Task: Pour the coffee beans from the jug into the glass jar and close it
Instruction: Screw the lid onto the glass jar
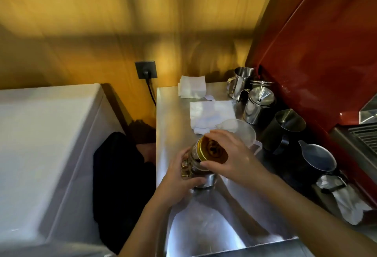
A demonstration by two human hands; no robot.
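A glass jar [193,167] with dark coffee beans inside stands on the steel counter [175,114]. My left hand [179,177] is wrapped around the jar's left side. A gold lid [212,150] sits tilted on the jar's mouth, and my right hand [230,154] grips it from the right, fingers over its rim. Just behind my right hand stands a clear plastic jug [240,128], upright; it looks empty.
Several steel and dark milk pitchers [259,103] line the counter's right side beside a red espresso machine [316,63]. White cloths [210,114] lie behind the jar, another cloth [342,197] at the right. A white chest [40,144] stands left, across a dark gap.
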